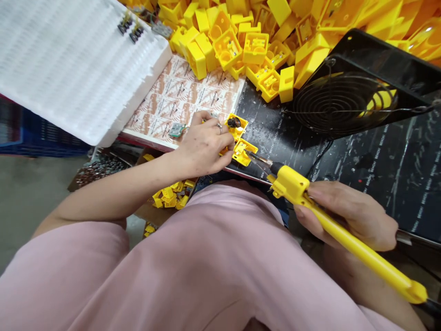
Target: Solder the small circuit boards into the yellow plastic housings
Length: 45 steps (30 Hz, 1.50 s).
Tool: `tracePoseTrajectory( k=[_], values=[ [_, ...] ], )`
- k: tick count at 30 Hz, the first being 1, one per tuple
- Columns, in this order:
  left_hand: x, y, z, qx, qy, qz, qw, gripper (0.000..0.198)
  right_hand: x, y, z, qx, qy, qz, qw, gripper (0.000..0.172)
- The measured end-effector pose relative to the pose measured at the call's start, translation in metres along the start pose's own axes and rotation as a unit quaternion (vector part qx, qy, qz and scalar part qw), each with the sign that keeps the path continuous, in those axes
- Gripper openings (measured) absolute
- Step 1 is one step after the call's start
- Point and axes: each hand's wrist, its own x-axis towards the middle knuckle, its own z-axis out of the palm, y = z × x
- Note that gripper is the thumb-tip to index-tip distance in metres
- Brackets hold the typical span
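Note:
My right hand (pixel 347 214) is closed round a yellow soldering iron (pixel 330 225), its metal tip pointing left. That tip reaches the near half of a small yellow plastic housing (pixel 243 151), where metal contacts show. The far half of the yellow housing (pixel 237 126) holds a round black part (pixel 234 122). With bent fingers, my left hand (pixel 208 142) grips the housing from its left side; the fingertips are partly hidden. A small green circuit board with a silvery block (pixel 177 130) lies just left of my left hand, a thin wire beside it.
Many yellow housings (pixel 255 48) are heaped along the back. A black fan (pixel 347 103) with a wire guard stands at right. The white foam tray (pixel 82 59) at left carries two small black parts (pixel 131 28). Below the table edge sit more yellow pieces (pixel 170 195).

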Motion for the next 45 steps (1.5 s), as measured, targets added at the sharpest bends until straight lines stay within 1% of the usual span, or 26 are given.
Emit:
tracePoseTrajectory(
  k=[1, 3, 5, 8, 11, 17, 18, 21, 24, 27, 29, 31, 34, 36, 38, 40, 42, 43, 45],
  values=[
    [0.001, 0.001, 0.000, -0.006, -0.005, -0.001, 1.000, 0.021, 0.001, -0.001, 0.000, 0.005, -0.007, -0.013, 1.000, 0.030],
    [0.002, 0.002, -0.001, -0.010, -0.007, -0.001, 1.000, 0.021, 0.000, -0.002, 0.001, -0.006, -0.039, -0.015, 0.999, 0.017],
    [0.003, 0.003, -0.001, -0.011, 0.001, 0.001, 1.000, 0.021, -0.001, -0.003, 0.000, -0.022, -0.062, -0.005, 0.998, 0.013],
    [0.002, 0.003, -0.001, -0.013, 0.005, 0.005, 1.000, 0.021, 0.001, -0.005, 0.000, -0.031, -0.066, -0.010, 0.997, 0.013],
    [0.003, 0.002, 0.000, -0.016, -0.003, 0.007, 1.000, 0.022, 0.009, -0.006, 0.002, -0.039, -0.081, -0.027, 0.996, 0.013],
    [0.005, 0.002, 0.001, -0.007, -0.018, 0.006, 1.000, 0.018, 0.018, -0.007, -0.002, -0.022, -0.100, -0.057, 0.993, 0.022],
    [0.005, 0.002, 0.001, -0.006, -0.019, 0.002, 1.000, 0.017, 0.017, -0.007, -0.005, -0.022, -0.104, -0.054, 0.993, 0.020],
    [0.005, 0.003, 0.002, -0.009, -0.019, -0.001, 1.000, 0.016, 0.012, -0.006, -0.012, -0.046, -0.112, -0.025, 0.992, 0.008],
    [0.005, 0.002, 0.002, -0.025, -0.010, 0.001, 1.000, 0.017, 0.006, -0.005, -0.013, -0.064, -0.099, -0.014, 0.993, 0.013],
    [0.004, 0.000, 0.003, -0.034, -0.006, 0.001, 0.999, 0.019, 0.003, -0.005, -0.009, -0.065, -0.091, -0.023, 0.993, 0.014],
    [0.003, -0.001, 0.005, -0.031, -0.007, 0.001, 1.000, 0.021, 0.006, -0.006, -0.004, -0.059, -0.095, -0.022, 0.993, 0.011],
    [0.003, -0.002, 0.006, -0.027, -0.007, 0.000, 1.000, 0.022, 0.011, -0.006, -0.001, -0.044, -0.097, -0.037, 0.994, 0.009],
    [0.003, -0.002, 0.007, -0.021, -0.007, 0.000, 1.000, 0.022, 0.021, -0.008, 0.000, -0.035, -0.101, -0.081, 0.991, 0.019],
    [0.004, -0.001, 0.007, -0.018, -0.008, 0.001, 1.000, 0.023, 0.025, -0.010, -0.003, -0.041, -0.108, -0.101, 0.988, 0.019],
    [0.005, 0.000, 0.006, -0.020, -0.013, 0.001, 1.000, 0.023, 0.025, -0.012, -0.007, -0.043, -0.114, -0.090, 0.988, 0.014],
    [0.005, 0.000, 0.005, -0.026, -0.019, 0.001, 0.999, 0.022, 0.021, -0.014, -0.011, -0.052, -0.110, -0.062, 0.991, 0.005],
    [0.004, 0.000, 0.004, -0.031, -0.027, 0.003, 0.999, 0.022, 0.016, -0.015, -0.014, -0.076, -0.112, -0.040, 0.990, 0.014],
    [0.004, 0.000, 0.004, -0.031, -0.030, 0.004, 0.999, 0.023, 0.015, -0.015, -0.014, -0.086, -0.111, -0.040, 0.989, 0.019],
    [0.004, -0.001, 0.003, -0.030, -0.035, 0.004, 0.999, 0.025, 0.013, -0.015, -0.014, -0.097, -0.112, -0.036, 0.988, 0.022]
  ],
)
